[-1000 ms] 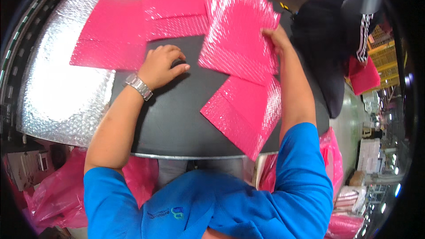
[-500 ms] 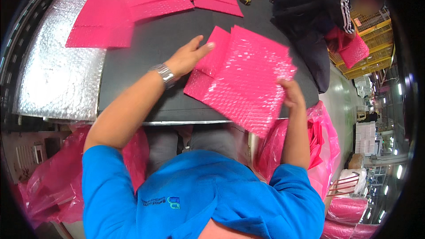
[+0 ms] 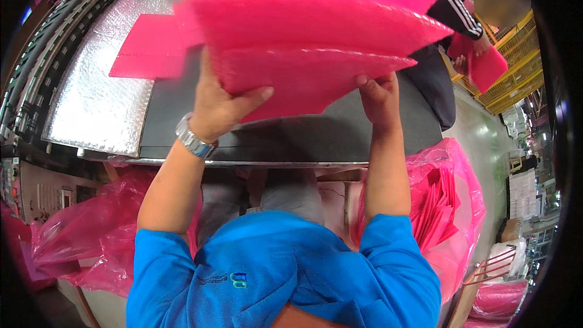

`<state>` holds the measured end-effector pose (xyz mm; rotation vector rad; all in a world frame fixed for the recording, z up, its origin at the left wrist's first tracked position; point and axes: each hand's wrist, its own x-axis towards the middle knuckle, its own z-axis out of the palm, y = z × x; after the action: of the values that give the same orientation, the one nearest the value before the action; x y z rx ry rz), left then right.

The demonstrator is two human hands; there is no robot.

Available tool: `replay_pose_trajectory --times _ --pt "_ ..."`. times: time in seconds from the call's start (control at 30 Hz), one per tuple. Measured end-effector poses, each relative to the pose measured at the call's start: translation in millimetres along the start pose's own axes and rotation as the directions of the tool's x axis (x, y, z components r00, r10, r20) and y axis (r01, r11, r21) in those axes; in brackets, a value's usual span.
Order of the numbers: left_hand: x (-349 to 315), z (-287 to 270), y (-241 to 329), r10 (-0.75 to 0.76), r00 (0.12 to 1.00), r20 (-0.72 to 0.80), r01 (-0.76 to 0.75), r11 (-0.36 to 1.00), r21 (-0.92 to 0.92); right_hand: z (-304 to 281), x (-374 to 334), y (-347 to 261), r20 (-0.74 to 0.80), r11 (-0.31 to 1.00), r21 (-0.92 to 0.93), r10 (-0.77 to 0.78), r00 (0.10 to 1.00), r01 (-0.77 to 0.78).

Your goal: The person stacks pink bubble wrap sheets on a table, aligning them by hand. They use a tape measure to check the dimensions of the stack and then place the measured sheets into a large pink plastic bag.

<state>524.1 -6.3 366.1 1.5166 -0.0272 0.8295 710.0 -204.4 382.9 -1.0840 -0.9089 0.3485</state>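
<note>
- Your left hand [image 3: 221, 106] and right hand [image 3: 378, 94] both gripped the fanned stack of pink bubble-wrap mailer bags [image 3: 316, 30], raised above the dark table [image 3: 303, 136].
- Its long axis ran left to right between your hands.
- The bags looked soft, dimpled and flexible.

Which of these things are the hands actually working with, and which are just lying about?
In hand:
pink bubble mailers, a stack lifted off the table, gripped at its near edge by the left hand and right hand

Lying about:
pink mailers on the table
silver bubble sheet
pink bag of mailers at the right
pink bag at the left
</note>
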Motion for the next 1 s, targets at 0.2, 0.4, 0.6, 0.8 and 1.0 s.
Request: replay_pose_trajectory --times 0.2,0.4,0.6,0.8,1.0 --pt "-14.6 -12.4 -20.7 -0.044 0.998 -0.042 0.047 0.996 0.082 -10.0 -15.5 42.9 0.08 0.954 -0.297 0.078 0.994 -0.05" --pt "-13.4 -7.9 -27.5 0.017 0.987 -0.161 -0.01 0.999 0.042 23.3 -6.6 13.1 0.017 0.947 -0.316 0.062 0.998 -0.054" --pt "-10.7 -8.2 17.3 0.567 0.82 -0.076 -0.284 0.519 0.806 51.3 12.9 -95.8 0.353 0.235 -0.91 0.0 0.936 0.343" --pt "-23.3 -24.9 -23.0 0.001 0.999 -0.048 0.006 0.988 0.157 84.0 24.8 -80.6 0.529 0.134 -0.844 0.048 0.847 0.519" --pt "-39.3 -23.7 -61.4 0.046 0.985 -0.167 0.003 0.96 0.28 73.3 37.3 -41.7 0.438 0.055 -0.899 0.147 0.887 0.435"
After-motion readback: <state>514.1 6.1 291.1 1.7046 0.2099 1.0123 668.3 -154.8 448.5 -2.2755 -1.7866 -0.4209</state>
